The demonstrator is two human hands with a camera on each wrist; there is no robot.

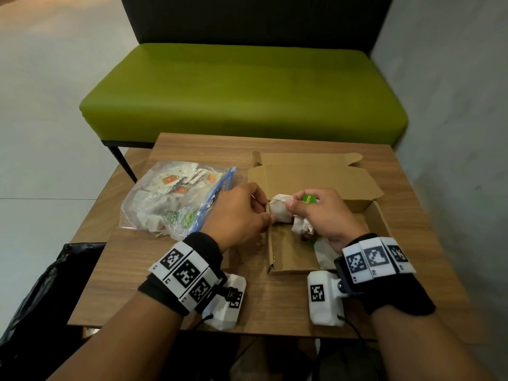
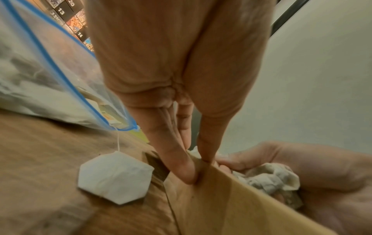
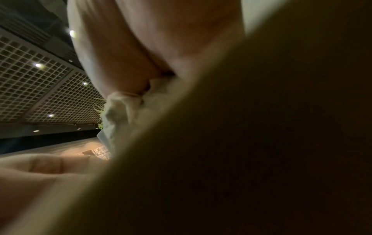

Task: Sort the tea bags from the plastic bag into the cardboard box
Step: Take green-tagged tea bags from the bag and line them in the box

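Left hand [image 1: 238,213] pinches the cardboard box [image 1: 288,257]'s left wall, right hand [image 1: 324,213] clutches crumpled tea bags [image 1: 280,213] over its open interior, plastic bag [image 1: 176,196] lying just left of the box.

Table [image 1: 176,273]: wood-grain, matt. Box [image 1: 316,174]: plain brown cardboard, matt. Bag [image 1: 154,204]: clear glossy plastic, crinkled, blue zip strip. Tea bags [image 1: 280,213]: white porous paper. Bench [image 1: 242,92]: smooth green upholstery.
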